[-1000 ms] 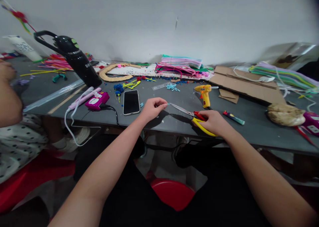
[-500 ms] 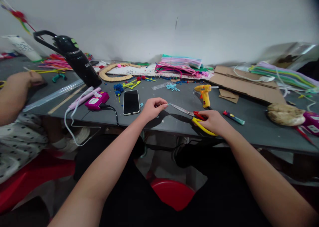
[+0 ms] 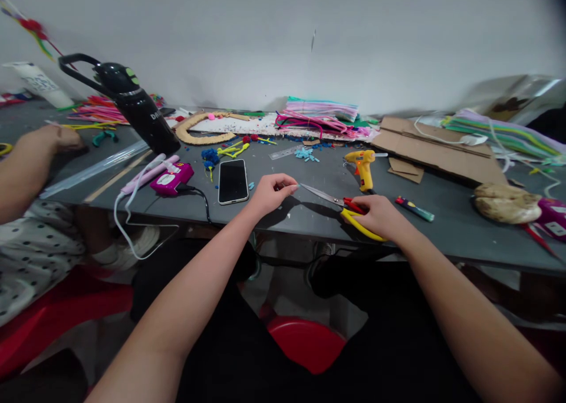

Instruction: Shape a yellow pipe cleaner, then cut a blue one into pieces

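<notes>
Between thumb and forefinger, my left hand (image 3: 275,193) pinches a tiny light-blue piece (image 3: 299,185); most of it is hidden by the fingertips. My right hand (image 3: 375,214) is wrapped round the red and yellow handles of a pair of scissors (image 3: 325,195). The blades look nearly closed and point left, their tips right beside the blue piece. Beyond my hands lies a small pile of light-blue cut pieces (image 3: 306,154). A phone (image 3: 233,182) lies to the left of my left hand, with another blue bit by its edge.
A yellow glue gun (image 3: 364,168) and a marker-like tube (image 3: 414,209) are on the right, near cardboard (image 3: 437,149). To the left are a black bottle (image 3: 144,117), a purple box (image 3: 173,180) with cables and a co-worker's hand (image 3: 62,140). Pink pipe cleaners (image 3: 313,125) lie along the wall.
My hands and the scissors have stayed practically still. At the far left, the co-worker's hand has shifted slightly.
</notes>
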`<action>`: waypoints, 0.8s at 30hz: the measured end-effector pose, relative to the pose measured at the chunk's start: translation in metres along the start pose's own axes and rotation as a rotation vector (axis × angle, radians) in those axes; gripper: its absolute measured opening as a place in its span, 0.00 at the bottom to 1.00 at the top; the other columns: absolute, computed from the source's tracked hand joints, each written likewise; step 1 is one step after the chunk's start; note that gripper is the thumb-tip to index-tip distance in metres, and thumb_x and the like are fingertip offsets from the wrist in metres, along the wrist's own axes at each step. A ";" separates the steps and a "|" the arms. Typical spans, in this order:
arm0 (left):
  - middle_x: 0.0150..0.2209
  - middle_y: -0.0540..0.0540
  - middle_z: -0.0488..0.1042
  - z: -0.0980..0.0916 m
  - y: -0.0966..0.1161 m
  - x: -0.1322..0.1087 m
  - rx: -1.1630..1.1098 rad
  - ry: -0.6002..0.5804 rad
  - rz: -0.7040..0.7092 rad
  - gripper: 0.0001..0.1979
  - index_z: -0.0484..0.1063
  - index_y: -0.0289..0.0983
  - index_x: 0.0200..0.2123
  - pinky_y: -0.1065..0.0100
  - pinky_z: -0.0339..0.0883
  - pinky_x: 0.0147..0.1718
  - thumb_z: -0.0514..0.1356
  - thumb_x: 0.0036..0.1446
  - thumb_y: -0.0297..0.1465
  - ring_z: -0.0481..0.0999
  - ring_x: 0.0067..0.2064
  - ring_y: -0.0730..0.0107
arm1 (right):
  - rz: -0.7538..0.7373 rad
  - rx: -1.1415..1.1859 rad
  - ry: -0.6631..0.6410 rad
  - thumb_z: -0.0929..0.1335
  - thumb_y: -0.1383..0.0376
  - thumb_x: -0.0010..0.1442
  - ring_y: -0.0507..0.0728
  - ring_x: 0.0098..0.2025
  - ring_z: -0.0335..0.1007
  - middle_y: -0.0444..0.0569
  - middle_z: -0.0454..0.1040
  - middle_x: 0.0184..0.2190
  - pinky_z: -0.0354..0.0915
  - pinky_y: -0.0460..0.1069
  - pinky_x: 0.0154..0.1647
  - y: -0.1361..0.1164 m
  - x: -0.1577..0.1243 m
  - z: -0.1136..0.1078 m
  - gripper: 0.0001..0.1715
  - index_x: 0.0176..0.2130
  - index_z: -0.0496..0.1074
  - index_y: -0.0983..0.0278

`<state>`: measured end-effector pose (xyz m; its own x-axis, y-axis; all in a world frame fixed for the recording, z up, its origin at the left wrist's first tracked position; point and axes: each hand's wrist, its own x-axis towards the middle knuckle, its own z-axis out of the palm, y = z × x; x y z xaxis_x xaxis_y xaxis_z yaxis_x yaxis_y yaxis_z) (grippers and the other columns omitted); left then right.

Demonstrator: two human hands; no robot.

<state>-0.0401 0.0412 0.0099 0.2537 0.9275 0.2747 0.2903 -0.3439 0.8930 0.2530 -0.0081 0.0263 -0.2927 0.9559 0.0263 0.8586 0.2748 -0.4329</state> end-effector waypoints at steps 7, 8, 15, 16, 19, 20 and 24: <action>0.27 0.47 0.77 0.000 0.000 -0.001 0.011 0.006 -0.005 0.13 0.78 0.34 0.34 0.71 0.62 0.27 0.64 0.53 0.39 0.70 0.26 0.73 | -0.015 -0.006 0.007 0.68 0.54 0.54 0.53 0.26 0.56 0.43 0.64 0.21 0.52 0.48 0.27 -0.002 0.000 -0.002 0.16 0.25 0.69 0.63; 0.27 0.47 0.77 0.000 0.000 -0.001 0.009 0.005 -0.005 0.13 0.78 0.34 0.34 0.71 0.62 0.27 0.64 0.53 0.39 0.70 0.26 0.73 | -0.015 -0.012 0.008 0.68 0.54 0.54 0.53 0.26 0.56 0.43 0.64 0.21 0.52 0.48 0.27 -0.002 0.000 -0.002 0.16 0.25 0.69 0.63; 0.27 0.47 0.77 0.000 0.000 0.000 0.019 0.004 0.002 0.13 0.78 0.35 0.34 0.71 0.62 0.27 0.64 0.53 0.39 0.70 0.27 0.73 | -0.010 -0.025 0.015 0.68 0.56 0.53 0.53 0.26 0.57 0.44 0.65 0.22 0.52 0.48 0.28 -0.001 0.001 0.000 0.14 0.24 0.68 0.63; 0.27 0.47 0.77 0.000 -0.001 0.000 0.018 0.004 0.002 0.13 0.78 0.35 0.34 0.71 0.62 0.27 0.64 0.53 0.39 0.70 0.27 0.73 | -0.004 -0.019 0.028 0.68 0.56 0.53 0.53 0.26 0.56 0.43 0.64 0.21 0.52 0.48 0.28 -0.001 0.001 0.001 0.14 0.24 0.67 0.63; 0.27 0.47 0.77 0.000 -0.001 0.000 0.010 0.005 -0.002 0.13 0.78 0.35 0.34 0.71 0.60 0.26 0.65 0.53 0.40 0.69 0.26 0.74 | 0.036 0.041 0.047 0.69 0.52 0.53 0.52 0.25 0.54 0.42 0.60 0.20 0.51 0.48 0.26 -0.002 -0.001 0.001 0.18 0.23 0.65 0.62; 0.27 0.47 0.77 0.000 -0.001 0.000 0.007 0.006 -0.003 0.13 0.78 0.34 0.34 0.71 0.60 0.26 0.65 0.53 0.40 0.69 0.26 0.74 | 0.042 0.058 0.045 0.69 0.51 0.53 0.52 0.25 0.53 0.41 0.59 0.20 0.50 0.47 0.25 -0.002 -0.002 0.001 0.20 0.23 0.64 0.62; 0.27 0.46 0.77 0.000 -0.001 0.000 0.000 0.007 -0.005 0.13 0.78 0.34 0.35 0.71 0.61 0.27 0.65 0.53 0.39 0.70 0.26 0.73 | -0.002 0.047 0.029 0.69 0.51 0.54 0.51 0.25 0.52 0.41 0.57 0.20 0.49 0.48 0.25 -0.002 -0.002 0.000 0.21 0.22 0.63 0.63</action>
<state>-0.0401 0.0413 0.0093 0.2460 0.9300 0.2730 0.2911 -0.3396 0.8944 0.2518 -0.0108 0.0272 -0.2818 0.9580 0.0528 0.8370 0.2723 -0.4747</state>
